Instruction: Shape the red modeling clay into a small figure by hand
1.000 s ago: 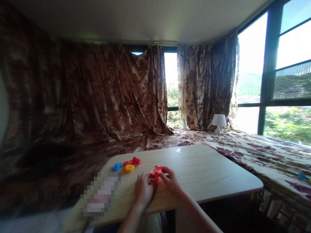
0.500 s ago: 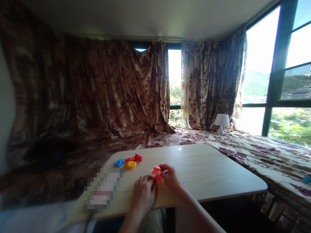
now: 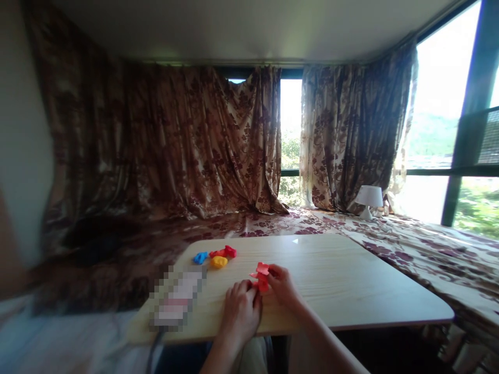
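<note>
Between my two hands, just above the table, is a small bright red piece with several thin flaps, like folded paper; its exact kind is unclear. My right hand pinches its right side between thumb and fingers. At its lower left, my left hand has curled fingers closed against the bottom of the piece, with the fingertips partly hidden. Farther back on the table lie a crumpled blue piece, a yellow piece and red pieces, close together.
The pale wood-patterned table has rounded corners. A blurred-out flat object with a dark cable lies at its left side. Behind are a flowered bedspread, a white lamp, patterned curtains and windows.
My view has turned left, so the scene sits farther right. The red piece has turned between my fingers and its flaps show differently. My left hand has rolled over, its back now facing up.
</note>
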A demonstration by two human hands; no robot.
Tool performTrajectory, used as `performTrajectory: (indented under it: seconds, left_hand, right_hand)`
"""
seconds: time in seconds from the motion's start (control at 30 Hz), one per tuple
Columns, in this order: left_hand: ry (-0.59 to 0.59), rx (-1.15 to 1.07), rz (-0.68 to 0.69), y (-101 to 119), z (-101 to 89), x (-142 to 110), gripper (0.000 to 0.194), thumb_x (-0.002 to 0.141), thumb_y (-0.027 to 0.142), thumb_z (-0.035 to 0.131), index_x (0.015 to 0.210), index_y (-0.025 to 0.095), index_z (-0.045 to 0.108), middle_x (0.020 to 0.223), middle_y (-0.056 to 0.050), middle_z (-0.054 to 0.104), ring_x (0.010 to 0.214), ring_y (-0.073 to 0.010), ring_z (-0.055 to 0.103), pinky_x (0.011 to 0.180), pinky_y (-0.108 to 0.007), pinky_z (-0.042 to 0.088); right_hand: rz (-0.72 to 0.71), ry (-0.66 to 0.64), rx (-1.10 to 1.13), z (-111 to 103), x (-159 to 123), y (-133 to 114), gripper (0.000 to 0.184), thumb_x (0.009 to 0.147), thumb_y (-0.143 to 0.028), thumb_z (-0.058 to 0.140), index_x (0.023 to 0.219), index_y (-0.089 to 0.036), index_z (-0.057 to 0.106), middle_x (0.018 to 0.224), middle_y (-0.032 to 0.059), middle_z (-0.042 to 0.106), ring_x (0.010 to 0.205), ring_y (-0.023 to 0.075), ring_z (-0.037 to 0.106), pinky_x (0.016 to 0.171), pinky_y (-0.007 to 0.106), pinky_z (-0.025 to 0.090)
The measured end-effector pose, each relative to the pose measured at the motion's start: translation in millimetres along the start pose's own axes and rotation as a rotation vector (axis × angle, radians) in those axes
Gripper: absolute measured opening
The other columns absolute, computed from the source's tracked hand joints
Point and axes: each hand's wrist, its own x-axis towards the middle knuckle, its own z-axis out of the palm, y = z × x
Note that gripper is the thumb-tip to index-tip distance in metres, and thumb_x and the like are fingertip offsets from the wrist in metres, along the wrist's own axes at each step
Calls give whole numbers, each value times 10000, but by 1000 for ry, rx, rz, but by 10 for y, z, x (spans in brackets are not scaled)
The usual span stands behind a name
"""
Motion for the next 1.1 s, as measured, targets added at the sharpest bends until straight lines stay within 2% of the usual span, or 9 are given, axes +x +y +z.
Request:
performTrajectory:
  seconds: [0.1, 0.3, 0.43, 0.57, 0.8, 1.1]
  left_hand:
    - [18, -12, 17, -20, 18, -8, 234, 831, 221, 426, 932, 240, 637, 980, -66, 603, 952, -209, 513, 845, -315, 348]
    - [40, -57, 36, -41, 28, -18, 246, 839, 224, 405, 949, 221, 624, 967, -75, 623, 955, -218, 527, 854, -326, 363]
    - [36, -75, 57, -30, 8, -19, 275, 835, 233, 419, 1028, 247, 614, 1098, -70, 607, 1019, -225, 517, 887, -341, 362]
    - [30, -96, 62, -19, -1, -27, 274, 836, 229, 414, 1011, 238, 626, 1085, -71, 625, 1030, -230, 520, 913, -357, 355]
    - [-26, -100, 140, 17, 4, -32, 264, 804, 226, 457, 1029, 238, 596, 1105, -50, 607, 1072, -214, 491, 941, -350, 352]
    - [35, -39, 73, 164, 88, -19, 255, 807, 223, 445, 1011, 205, 596, 1049, -79, 599, 1025, -219, 510, 920, -359, 370]
  right_hand:
    - [11, 15, -24, -1, -3, -10, 237, 744, -354, 588, 689, -135, 662, 597, 4, 623, 572, 137, 542, 514, 214, 404]
    - [-4, 28, -64, -27, -25, -76, 222, 756, -322, 567, 666, -135, 647, 600, 6, 621, 591, 141, 542, 544, 222, 409]
    - [-24, -2, -49, -20, -20, -49, 183, 771, -265, 541, 737, -140, 670, 681, 31, 666, 640, 160, 573, 583, 242, 439]
    - [-26, 6, -59, -15, -20, -31, 192, 764, -251, 539, 825, -149, 689, 770, 55, 695, 699, 184, 607, 633, 270, 471]
    - [-52, 5, -107, -34, -28, -45, 216, 759, -271, 526, 823, -160, 699, 801, 62, 703, 729, 196, 615, 668, 288, 479]
    - [-34, -7, -77, -17, 21, -30, 220, 729, -193, 510, 815, -151, 708, 771, 50, 694, 714, 179, 609, 655, 268, 463]
